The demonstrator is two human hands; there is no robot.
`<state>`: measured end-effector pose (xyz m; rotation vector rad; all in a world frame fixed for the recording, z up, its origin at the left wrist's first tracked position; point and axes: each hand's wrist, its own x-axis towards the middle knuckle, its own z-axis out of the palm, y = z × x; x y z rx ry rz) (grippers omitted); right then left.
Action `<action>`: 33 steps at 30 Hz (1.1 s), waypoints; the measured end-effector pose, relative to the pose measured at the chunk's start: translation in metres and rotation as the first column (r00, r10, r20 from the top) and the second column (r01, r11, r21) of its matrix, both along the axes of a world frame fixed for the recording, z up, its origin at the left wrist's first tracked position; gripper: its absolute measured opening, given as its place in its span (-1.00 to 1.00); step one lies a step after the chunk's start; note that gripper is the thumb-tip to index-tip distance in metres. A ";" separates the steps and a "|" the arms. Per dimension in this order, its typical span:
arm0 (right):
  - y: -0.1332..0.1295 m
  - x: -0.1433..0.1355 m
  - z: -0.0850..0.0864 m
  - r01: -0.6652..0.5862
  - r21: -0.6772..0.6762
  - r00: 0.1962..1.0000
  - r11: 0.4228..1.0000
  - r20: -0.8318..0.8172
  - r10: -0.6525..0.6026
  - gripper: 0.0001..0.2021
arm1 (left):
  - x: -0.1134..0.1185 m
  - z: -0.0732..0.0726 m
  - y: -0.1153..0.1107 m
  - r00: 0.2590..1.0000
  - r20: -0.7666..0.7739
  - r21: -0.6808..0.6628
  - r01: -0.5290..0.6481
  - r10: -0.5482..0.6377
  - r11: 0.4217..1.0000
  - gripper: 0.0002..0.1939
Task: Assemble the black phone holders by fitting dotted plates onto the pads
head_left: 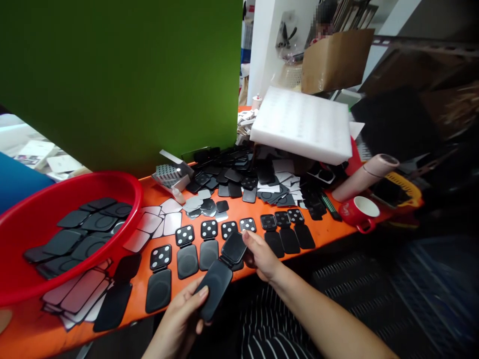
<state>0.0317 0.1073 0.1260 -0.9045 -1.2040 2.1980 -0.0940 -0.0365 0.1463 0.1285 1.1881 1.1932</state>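
Observation:
Between my two hands, tilted above the table's front edge, is a black hinged folding pad (216, 285) with a long lower panel and a shorter upper one. My left hand (184, 311) grips the lower panel, thumb on its face. At the upper panel's right edge, my right hand (262, 255) pinches with thumb and fingers. Behind them runs a row of similar opened pads, such as one at the left (158, 290); their small upper panels carry pale round dots. The held pad partly covers those in the middle of the row.
A red basin (137, 199) at left contains several dark pads. Pale rounded sheets (84, 291) lie beside it on the orange table (142, 314). Farther back are piled black pieces (234, 174) and white foam (299, 122). A red mug (354, 214) and pink bottle (361, 182) stand right.

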 end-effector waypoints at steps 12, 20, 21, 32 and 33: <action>0.005 0.005 0.003 -0.334 0.114 0.942 0.936 0.080 0.326 -0.56 | 0.001 0.001 0.007 0.982 0.090 -0.059 0.174 -0.168 0.983 -0.71; -0.004 0.012 0.004 -0.458 0.031 0.887 0.889 -0.052 0.459 -0.57 | -0.003 -0.001 0.000 0.972 0.211 -0.025 0.111 -0.103 0.994 -0.72; -0.006 0.012 0.001 -0.434 -0.007 0.899 0.901 -0.062 0.433 -0.58 | -0.003 -0.003 -0.001 0.970 0.229 -0.029 0.095 -0.086 0.995 -0.73; 0.001 0.006 -0.011 -0.172 -0.317 0.968 0.932 -0.228 0.102 -0.72 | -0.001 -0.027 -0.008 0.972 0.146 -0.168 -0.162 0.187 0.972 -0.77; 0.003 0.007 -0.012 -0.161 -0.244 0.981 0.956 -0.143 0.128 -0.74 | -0.003 -0.026 -0.007 0.987 0.068 -0.141 -0.138 0.149 0.980 -0.71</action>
